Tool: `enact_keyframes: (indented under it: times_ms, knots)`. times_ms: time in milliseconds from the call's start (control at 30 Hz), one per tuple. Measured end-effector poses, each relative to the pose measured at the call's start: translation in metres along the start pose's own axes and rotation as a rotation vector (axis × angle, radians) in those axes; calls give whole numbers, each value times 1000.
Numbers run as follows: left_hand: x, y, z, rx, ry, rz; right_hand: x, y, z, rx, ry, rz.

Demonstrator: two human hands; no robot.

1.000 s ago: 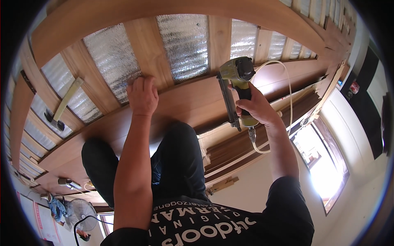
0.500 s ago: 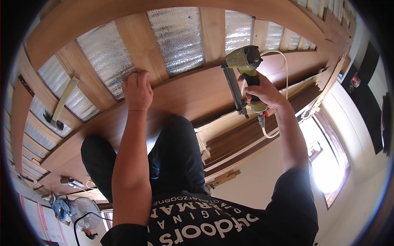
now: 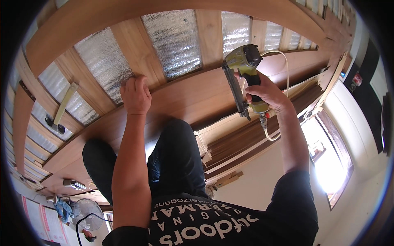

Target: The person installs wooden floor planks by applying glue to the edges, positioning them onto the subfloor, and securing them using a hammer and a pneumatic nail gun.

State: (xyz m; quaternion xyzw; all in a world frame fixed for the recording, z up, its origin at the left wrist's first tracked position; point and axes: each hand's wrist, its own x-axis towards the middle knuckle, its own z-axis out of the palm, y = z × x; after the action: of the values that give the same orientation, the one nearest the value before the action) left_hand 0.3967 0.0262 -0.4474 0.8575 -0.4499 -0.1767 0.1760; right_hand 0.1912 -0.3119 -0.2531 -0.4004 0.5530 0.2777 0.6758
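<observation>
My right hand (image 3: 269, 93) is wrapped round the grip of a yellow-green and black air nail gun (image 3: 243, 61), held up over the wooden panel with its long dark magazine slanting down. A pale air hose (image 3: 287, 76) joins the base of its handle. My left hand (image 3: 136, 95) is closed at the far edge of the long brown wooden panel (image 3: 184, 96), its fingers curled over that edge beside a wooden slat (image 3: 137, 53). The fingertips are partly hidden. Both my knees are bent against the panel.
Silver foil sheeting (image 3: 172, 43) shows between the slats. A hammer (image 3: 63, 104) with a pale handle lies at left across the slats. Beyond are a curved wooden board (image 3: 164, 9), a work lamp (image 3: 74, 183), a fan (image 3: 87, 214), another person (image 3: 63, 209) and a bright window (image 3: 328, 160).
The view has shifted slightly. My left hand stays at the panel edge, and my right hand keeps the nail gun up in nearly the same place.
</observation>
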Motion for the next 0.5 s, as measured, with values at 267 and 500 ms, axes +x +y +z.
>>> enact_keyframes:
  times_ms: [267, 500]
  knots:
    - [2, 5, 7, -30, -27, 13, 1, 25, -17, -11, -18, -42]
    - [-4, -5, 10, -19, 6, 34, -86, 104, 17, 184, 367, -99]
